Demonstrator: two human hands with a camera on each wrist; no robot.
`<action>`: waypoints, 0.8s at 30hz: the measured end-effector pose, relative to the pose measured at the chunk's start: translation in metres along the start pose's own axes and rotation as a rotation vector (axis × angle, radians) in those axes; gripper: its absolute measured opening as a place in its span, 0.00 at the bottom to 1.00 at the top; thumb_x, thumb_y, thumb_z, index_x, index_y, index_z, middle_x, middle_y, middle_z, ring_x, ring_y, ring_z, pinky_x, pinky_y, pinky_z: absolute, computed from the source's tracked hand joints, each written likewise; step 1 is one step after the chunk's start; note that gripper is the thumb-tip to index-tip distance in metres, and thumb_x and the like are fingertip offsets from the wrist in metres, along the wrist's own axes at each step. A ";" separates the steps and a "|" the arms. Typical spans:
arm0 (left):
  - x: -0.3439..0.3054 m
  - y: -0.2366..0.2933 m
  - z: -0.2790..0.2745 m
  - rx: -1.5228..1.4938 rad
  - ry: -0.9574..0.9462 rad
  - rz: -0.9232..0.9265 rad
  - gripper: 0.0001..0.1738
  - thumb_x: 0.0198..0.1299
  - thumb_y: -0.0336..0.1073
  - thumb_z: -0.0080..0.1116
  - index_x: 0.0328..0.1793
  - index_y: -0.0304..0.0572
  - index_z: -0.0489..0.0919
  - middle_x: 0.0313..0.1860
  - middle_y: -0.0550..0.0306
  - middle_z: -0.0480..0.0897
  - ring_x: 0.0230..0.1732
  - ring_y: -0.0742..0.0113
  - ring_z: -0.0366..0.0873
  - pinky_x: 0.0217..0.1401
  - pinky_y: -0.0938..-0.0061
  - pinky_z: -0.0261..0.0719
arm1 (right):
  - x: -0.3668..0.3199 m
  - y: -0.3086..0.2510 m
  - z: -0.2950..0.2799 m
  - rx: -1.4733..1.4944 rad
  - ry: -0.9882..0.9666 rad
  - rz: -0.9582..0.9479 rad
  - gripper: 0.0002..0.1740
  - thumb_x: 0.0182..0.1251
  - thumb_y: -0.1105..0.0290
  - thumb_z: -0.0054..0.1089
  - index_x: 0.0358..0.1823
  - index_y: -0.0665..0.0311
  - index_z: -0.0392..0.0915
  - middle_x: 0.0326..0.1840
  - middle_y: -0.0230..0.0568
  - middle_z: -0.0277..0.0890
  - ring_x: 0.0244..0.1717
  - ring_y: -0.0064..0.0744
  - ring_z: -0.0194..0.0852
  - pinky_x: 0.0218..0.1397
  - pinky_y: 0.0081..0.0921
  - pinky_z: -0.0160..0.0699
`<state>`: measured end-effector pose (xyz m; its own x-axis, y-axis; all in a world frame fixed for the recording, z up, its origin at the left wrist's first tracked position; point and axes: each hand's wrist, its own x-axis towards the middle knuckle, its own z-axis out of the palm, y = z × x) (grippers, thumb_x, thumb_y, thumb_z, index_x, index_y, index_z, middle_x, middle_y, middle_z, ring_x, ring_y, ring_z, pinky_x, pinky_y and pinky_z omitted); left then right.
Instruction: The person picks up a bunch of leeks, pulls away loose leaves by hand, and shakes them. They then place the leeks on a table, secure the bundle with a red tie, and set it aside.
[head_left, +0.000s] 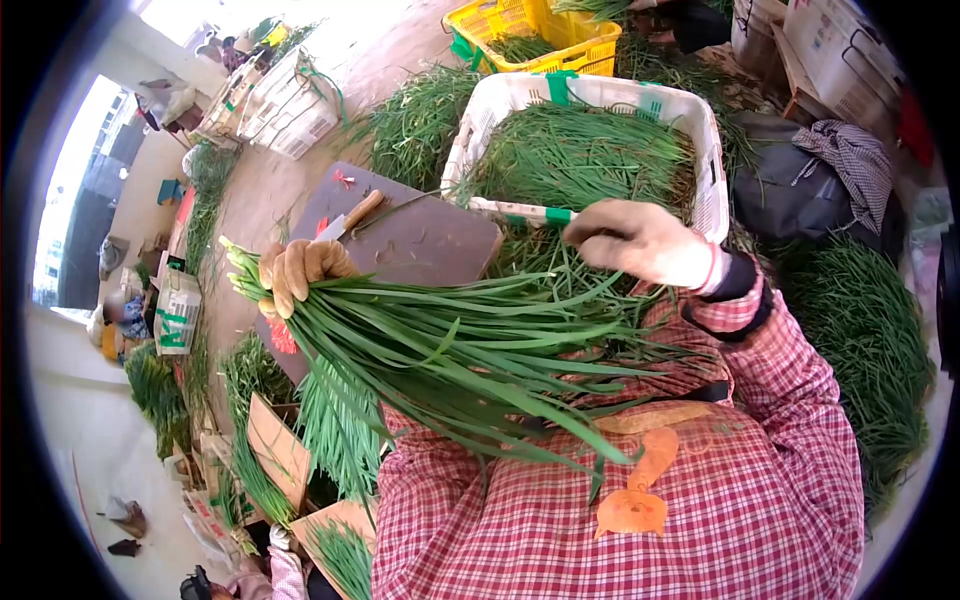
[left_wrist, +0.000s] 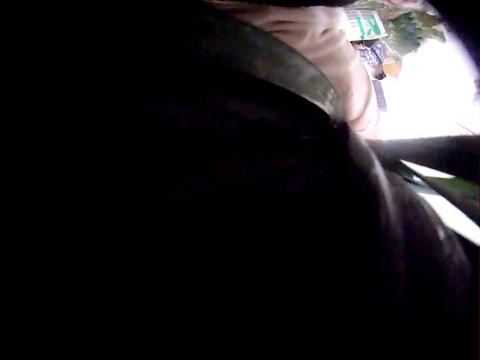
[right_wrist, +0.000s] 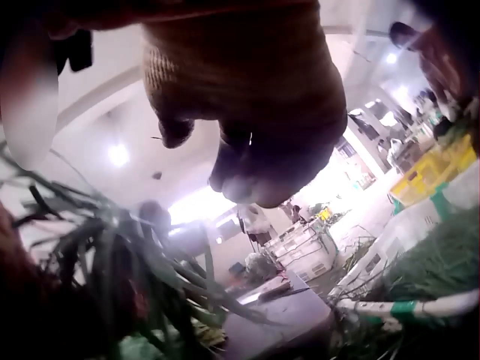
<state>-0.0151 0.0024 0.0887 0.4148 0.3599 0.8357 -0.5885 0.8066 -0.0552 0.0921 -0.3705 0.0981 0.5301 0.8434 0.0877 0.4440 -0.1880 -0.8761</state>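
In the head view my gloved left hand (head_left: 305, 270) grips a bunch of garlic chives (head_left: 450, 335) near its pale stem ends. The long green leaves fan out to the right, across the checked clothing on my lap. My gloved right hand (head_left: 640, 243) hangs over the leaf tips, beside the near rim of a white crate (head_left: 715, 160). In the right wrist view, the fingers of the right hand (right_wrist: 255, 112) are loosely bent, with a gap at the thumb and nothing held. Dark leaves and cloth block most of the left wrist view.
A knife (head_left: 350, 215) with a wooden handle lies on a grey board (head_left: 440, 235), near red ties (head_left: 343, 180). Loose chives (head_left: 590, 150) fill the white crate, with a yellow crate (head_left: 600, 45) behind. More chives (head_left: 850, 340) are heaped at the right.
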 end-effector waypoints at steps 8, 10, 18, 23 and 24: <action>-0.001 0.011 -0.004 0.076 0.005 -0.037 0.12 0.66 0.37 0.68 0.43 0.45 0.73 0.28 0.70 0.83 0.33 0.74 0.74 0.34 0.81 0.66 | 0.027 0.012 0.040 0.655 0.134 -0.110 0.10 0.69 0.63 0.62 0.42 0.62 0.81 0.32 0.30 0.83 0.31 0.29 0.81 0.36 0.26 0.80; -0.007 0.017 -0.015 0.098 0.055 -0.043 0.13 0.65 0.38 0.68 0.42 0.46 0.73 0.29 0.71 0.83 0.35 0.74 0.75 0.35 0.81 0.67 | 0.021 0.040 0.015 0.764 0.284 -0.128 0.13 0.74 0.63 0.55 0.47 0.65 0.80 0.23 0.25 0.76 0.25 0.19 0.74 0.32 0.20 0.75; -0.008 0.080 -0.061 0.099 -0.089 -0.022 0.09 0.56 0.37 0.70 0.38 0.49 0.80 0.31 0.69 0.82 0.34 0.73 0.74 0.38 0.74 0.69 | -0.047 0.072 -0.009 0.602 0.063 0.222 0.21 0.76 0.50 0.58 0.42 0.64 0.77 0.27 0.28 0.69 0.25 0.16 0.63 0.33 0.18 0.71; -0.023 0.083 -0.065 0.179 0.042 0.022 0.10 0.58 0.41 0.66 0.41 0.48 0.80 0.35 0.65 0.82 0.37 0.68 0.75 0.42 0.70 0.71 | -0.040 0.061 0.002 0.316 -0.038 0.309 0.18 0.76 0.61 0.58 0.55 0.66 0.83 0.43 0.33 0.84 0.39 0.19 0.81 0.38 0.19 0.83; -0.026 0.084 -0.064 0.209 0.083 0.023 0.11 0.58 0.42 0.65 0.42 0.47 0.80 0.36 0.64 0.82 0.38 0.67 0.76 0.43 0.70 0.71 | -0.036 0.055 0.004 0.324 -0.035 0.329 0.17 0.76 0.61 0.57 0.55 0.66 0.83 0.45 0.33 0.84 0.39 0.19 0.80 0.37 0.18 0.83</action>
<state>-0.0309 0.0908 0.0274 0.4500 0.4215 0.7873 -0.7260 0.6860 0.0478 0.0941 -0.4095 0.0450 0.5777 0.7828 -0.2312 0.0043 -0.2862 -0.9582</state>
